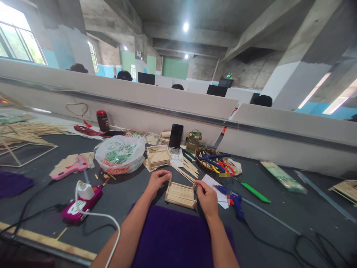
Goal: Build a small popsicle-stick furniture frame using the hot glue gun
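A small model of pale wooden sticks [180,195], with a slatted floor and low posts, stands at the far edge of a purple cloth [170,238]. My left hand [156,182] pinches the top of its far left corner post. At the far right corner, my right hand [206,197] has thumb and forefinger closed on the post top. Behind the model lie loose wooden sticks [190,169] and a second stick structure [158,158]. A blue glue gun [237,205] rests right of my right hand, near a white paper sheet [208,181].
To the left are a pink glue gun [71,169], a magenta power strip [93,201] with a white cable, and a plastic bag [122,152]. Behind stand a phone [176,136] and a basket of tools [206,163]. A green-handled tool [255,192] lies right.
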Demonstrator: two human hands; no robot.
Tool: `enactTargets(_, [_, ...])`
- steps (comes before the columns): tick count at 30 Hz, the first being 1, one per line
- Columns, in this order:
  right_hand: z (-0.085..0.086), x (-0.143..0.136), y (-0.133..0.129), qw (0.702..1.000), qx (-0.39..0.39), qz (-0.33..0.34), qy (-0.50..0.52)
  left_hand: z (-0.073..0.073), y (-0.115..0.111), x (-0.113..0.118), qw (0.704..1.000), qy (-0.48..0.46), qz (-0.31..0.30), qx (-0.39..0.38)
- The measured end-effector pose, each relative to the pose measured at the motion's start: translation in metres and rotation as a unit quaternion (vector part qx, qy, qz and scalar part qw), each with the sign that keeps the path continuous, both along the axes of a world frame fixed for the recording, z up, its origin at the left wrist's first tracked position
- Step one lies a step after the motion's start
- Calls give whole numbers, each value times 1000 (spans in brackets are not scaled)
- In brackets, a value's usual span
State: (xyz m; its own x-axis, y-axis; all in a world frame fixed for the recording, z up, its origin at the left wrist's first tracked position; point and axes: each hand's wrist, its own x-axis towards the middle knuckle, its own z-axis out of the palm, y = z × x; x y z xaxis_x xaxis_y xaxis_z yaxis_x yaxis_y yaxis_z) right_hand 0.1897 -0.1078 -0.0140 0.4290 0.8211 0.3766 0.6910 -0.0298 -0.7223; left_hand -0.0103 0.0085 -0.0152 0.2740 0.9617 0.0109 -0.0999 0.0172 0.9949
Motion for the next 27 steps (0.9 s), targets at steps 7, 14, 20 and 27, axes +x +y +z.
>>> enactTargets(7, [-1, 0, 0, 1000, -4, -1, 5, -1, 0, 0, 1000, -3, -2, -1])
enactTargets(14, [0, 0, 0, 1000, -3, 5, 17, -1, 0, 0, 1000, -3, -4, -1])
enactTargets(20, [-1, 0, -1, 1000, 1, 9, 23, -1, 0, -1, 1000, 4, -1, 3])
enactTargets(27, [-4, 0, 1, 1000, 16, 9, 25, -4, 2, -2, 1000, 7, -6, -8])
